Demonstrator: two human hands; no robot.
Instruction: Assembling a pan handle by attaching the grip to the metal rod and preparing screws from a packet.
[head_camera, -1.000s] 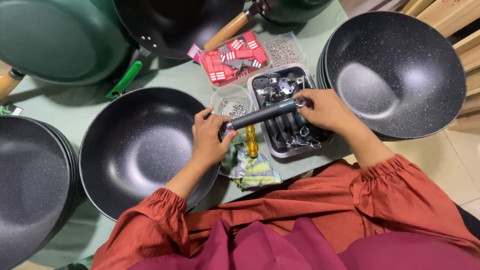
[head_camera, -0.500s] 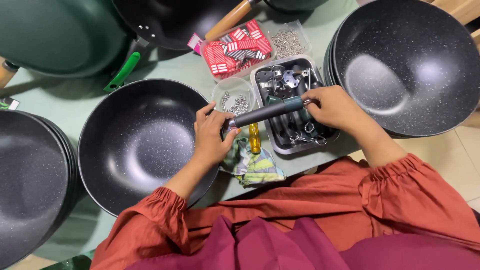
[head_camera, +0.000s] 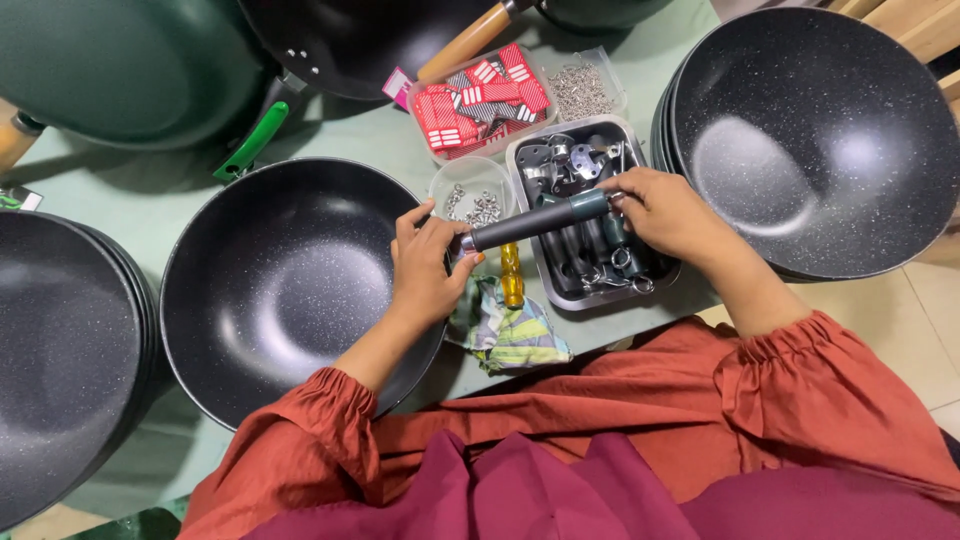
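Observation:
A dark speckled wok (head_camera: 285, 290) without a handle sits on the green table in front of me. My left hand (head_camera: 428, 265) rests at its right rim and pinches the near end of a dark pan handle (head_camera: 535, 221). My right hand (head_camera: 672, 215) grips the handle's far, teal-banded end, holding it level above a steel tray (head_camera: 655, 275) of more handles and metal fittings. A small round clear dish of screws (head_camera: 478, 203) lies just behind my left hand.
A yellow-handled screwdriver (head_camera: 511, 277) lies on a crumpled cloth (head_camera: 512, 335). Red tags fill a clear box (head_camera: 478, 100) beside a box of small metal parts (head_camera: 580, 90). Stacked woks stand at right (head_camera: 815, 140) and left (head_camera: 60, 350), green pans (head_camera: 120, 70) behind.
Both hands keep hold of the pan handle; its left end has moved slightly closer to the wok's rim. The view has shifted a little.

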